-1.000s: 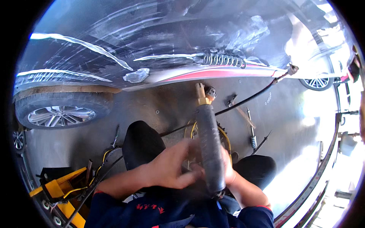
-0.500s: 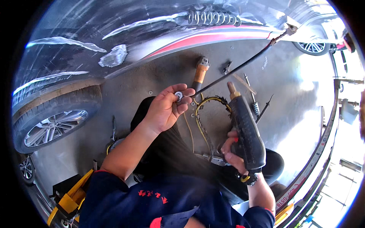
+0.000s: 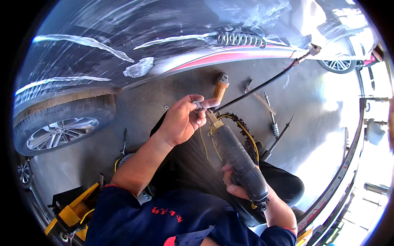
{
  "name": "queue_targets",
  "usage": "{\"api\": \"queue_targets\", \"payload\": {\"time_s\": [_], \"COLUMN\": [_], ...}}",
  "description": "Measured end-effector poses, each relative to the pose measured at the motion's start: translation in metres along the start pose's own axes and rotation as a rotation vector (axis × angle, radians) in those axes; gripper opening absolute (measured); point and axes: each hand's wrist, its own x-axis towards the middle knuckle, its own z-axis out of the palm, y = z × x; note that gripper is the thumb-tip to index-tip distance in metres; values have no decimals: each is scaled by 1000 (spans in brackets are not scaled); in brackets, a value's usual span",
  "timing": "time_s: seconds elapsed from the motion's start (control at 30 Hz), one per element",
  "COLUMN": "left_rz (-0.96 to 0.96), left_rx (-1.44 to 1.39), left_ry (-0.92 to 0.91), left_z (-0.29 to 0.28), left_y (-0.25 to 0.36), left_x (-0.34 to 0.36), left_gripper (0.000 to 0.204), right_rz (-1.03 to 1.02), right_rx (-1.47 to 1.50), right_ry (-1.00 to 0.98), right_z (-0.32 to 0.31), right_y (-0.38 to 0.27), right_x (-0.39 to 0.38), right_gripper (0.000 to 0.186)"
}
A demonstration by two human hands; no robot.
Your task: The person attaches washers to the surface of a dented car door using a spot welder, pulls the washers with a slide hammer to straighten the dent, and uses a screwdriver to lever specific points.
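Note:
My left hand (image 3: 174, 123) is closed in a pinch on a small metal washer (image 3: 197, 105), held out in front of me. My right hand (image 3: 234, 182) grips a black welding gun (image 3: 243, 160) by its rear part. The gun's brass tip (image 3: 214, 121) points up and left, close to the washer and my left fingertips; whether they touch I cannot tell. Beyond my hands is the sanded lower side of a car (image 3: 102, 24), with a row of metal rings (image 3: 241, 39) standing on it.
An orange angle grinder (image 3: 221, 87) lies on the floor beyond my left hand. A black cable (image 3: 262, 85) runs to a clamp (image 3: 314, 49) at the car's lower edge. A puller rod with a spring (image 3: 271, 117) lies to the right. The car's wheel (image 3: 63, 133) stands at left.
My right hand has swung the welding gun leftward, bringing its brass tip from well apart to right beside the washer. My left hand has shifted slightly and still pinches the washer.

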Motion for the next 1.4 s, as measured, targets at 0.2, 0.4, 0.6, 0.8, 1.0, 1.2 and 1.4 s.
{"api": "queue_targets", "payload": {"time_s": [0.2, 0.4, 0.6, 0.8, 1.0, 1.2, 1.4], "left_rz": [58, 139, 242, 264, 220, 214, 201], "left_rx": [-31, -121, 42, -42, -137, -114, -106], "left_ry": [-12, -173, 16, -48, -88, -51, -62], "left_z": [-17, -3, 11, 11, 16, 19, 25], "left_y": [-8, -2, -3, -3, -10, -10, -14], "left_x": [4, 11, 12, 22, 23, 21, 18], "left_gripper": [12, 12, 13, 9, 9, 9, 12], "right_rz": [36, -40, -86, -139, -175, -89, -141], "right_rx": [-36, -46, 81, 83, 48, 106, 100], "right_ry": [-15, -40, -99, -132, -114, -92, -81], "right_z": [-10, -21, -26, -28, -27, -26, -24], "right_y": [-4, -3, -2, -2, 5, 1, 0], "right_x": [11, 17, 28, 33, 31, 26, 30], "right_gripper": [46, 46, 45, 47, 48, 46, 48]}}
